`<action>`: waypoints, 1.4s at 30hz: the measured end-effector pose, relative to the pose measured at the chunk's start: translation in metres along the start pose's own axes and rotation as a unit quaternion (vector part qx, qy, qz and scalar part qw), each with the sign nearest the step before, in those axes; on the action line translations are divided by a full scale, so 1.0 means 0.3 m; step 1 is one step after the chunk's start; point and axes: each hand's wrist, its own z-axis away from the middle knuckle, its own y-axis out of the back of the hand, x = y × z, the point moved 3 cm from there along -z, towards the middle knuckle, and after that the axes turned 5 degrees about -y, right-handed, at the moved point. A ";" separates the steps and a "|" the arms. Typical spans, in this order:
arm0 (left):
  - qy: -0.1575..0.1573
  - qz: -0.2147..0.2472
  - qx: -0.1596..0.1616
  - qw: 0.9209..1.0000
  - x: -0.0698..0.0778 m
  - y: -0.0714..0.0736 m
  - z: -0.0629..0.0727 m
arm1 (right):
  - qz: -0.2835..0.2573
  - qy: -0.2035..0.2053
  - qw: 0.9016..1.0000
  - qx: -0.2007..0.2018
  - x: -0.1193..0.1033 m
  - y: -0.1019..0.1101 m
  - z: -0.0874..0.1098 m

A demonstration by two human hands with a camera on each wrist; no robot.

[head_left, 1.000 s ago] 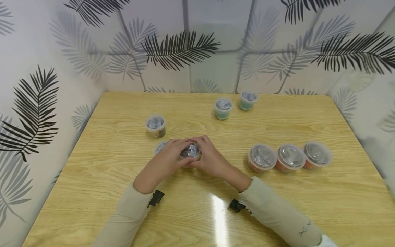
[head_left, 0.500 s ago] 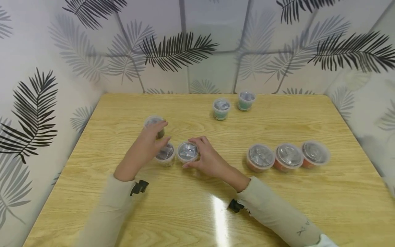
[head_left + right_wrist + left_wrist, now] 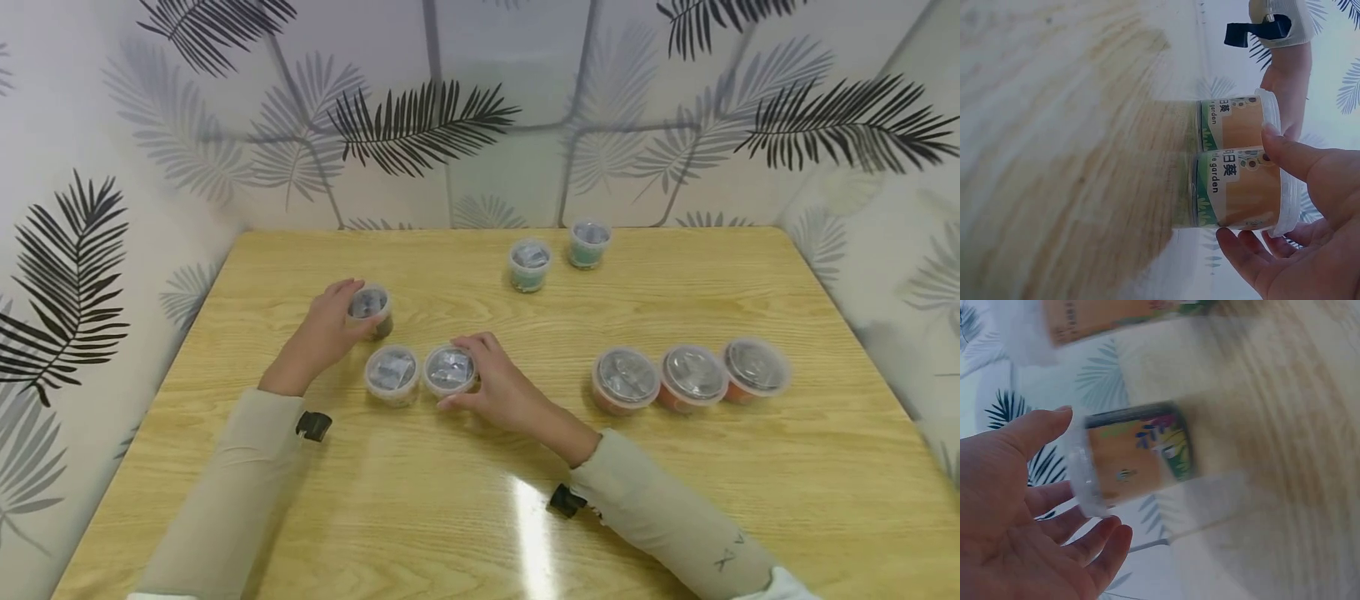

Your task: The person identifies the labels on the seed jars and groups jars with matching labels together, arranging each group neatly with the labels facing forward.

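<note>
My left hand [image 3: 321, 329] reaches round a small lidded plastic tub [image 3: 371, 308] at the back left, fingers on its far side and thumb in front. In the left wrist view, that tub's orange label [image 3: 1138, 453] faces the camera and the fingertips are right at its pale lid. My right hand [image 3: 498, 383] grips a second tub [image 3: 450, 371] by its lid, thumb and fingers on opposite sides. A third tub [image 3: 392, 375] stands just left of it. The right wrist view shows both upright on the wooden table, their orange labels [image 3: 1250, 190] with green edges.
Three wider tubs with orange-red sides stand in a row on the right, the middle one [image 3: 693, 377] between its neighbours. Two small green-sided tubs, one [image 3: 529, 265] left of the other [image 3: 588, 243], are near the table's back edge. Leaf-patterned walls [image 3: 510, 183] enclose the table.
Both hands held the same tub a second ago. My left hand has let go and moved left and back to the rear-left tub, while my right hand has stayed on its tub.
</note>
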 end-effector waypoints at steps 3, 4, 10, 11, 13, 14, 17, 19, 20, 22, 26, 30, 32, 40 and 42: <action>0.025 0.037 0.000 0.999 -0.036 -0.022 -0.010 | -0.002 0.004 1.000 -0.004 0.001 -0.005 0.001; 0.031 0.044 0.002 0.999 -0.044 -0.027 -0.012 | -0.002 0.006 1.000 -0.004 0.001 -0.006 0.001; 0.035 0.052 0.015 0.998 -0.054 -0.036 -0.019 | -0.007 -0.001 1.000 -0.001 0.003 -0.006 0.002; 0.032 0.054 0.016 0.998 -0.054 -0.036 -0.020 | -0.006 -0.002 1.000 -0.001 0.005 -0.006 0.001; 0.030 0.063 0.023 0.997 -0.053 -0.035 -0.020 | -0.003 -0.003 1.000 -0.001 0.006 -0.007 -0.001; 0.030 0.066 0.026 0.997 -0.054 -0.034 -0.019 | 0.000 -0.002 1.000 -0.001 0.005 -0.008 -0.003; 0.030 0.069 0.036 0.997 -0.060 -0.032 -0.019 | 0.004 0.001 1.000 -0.003 0.002 -0.007 -0.007; 0.031 0.068 0.045 0.996 -0.061 -0.029 -0.021 | 0.007 -0.001 1.000 -0.004 -0.001 -0.007 -0.006; 0.030 0.070 0.052 0.996 -0.060 -0.027 -0.021 | 0.007 -0.003 1.000 -0.004 -0.002 -0.007 -0.005; 0.027 0.072 0.075 0.994 -0.053 -0.017 -0.021 | 0.008 -0.006 1.000 -0.002 -0.003 -0.007 -0.003; 0.015 0.086 0.128 0.988 -0.020 0.011 -0.019 | 0.019 -0.005 1.000 0.004 -0.006 -0.007 0.005; -0.005 0.099 0.141 0.985 0.042 0.035 -0.005 | 0.032 0.000 0.999 0.012 -0.026 0.008 0.014; -0.018 0.105 0.141 0.984 0.083 0.045 0.007 | 0.022 0.002 0.999 0.024 -0.045 0.029 0.017; -0.078 0.112 0.121 0.983 0.264 0.058 0.068 | -0.041 0.082 0.990 0.106 -0.128 0.155 0.029; -0.089 0.117 0.110 0.983 0.292 0.051 0.079 | -0.042 0.106 0.986 0.119 -0.142 0.172 0.035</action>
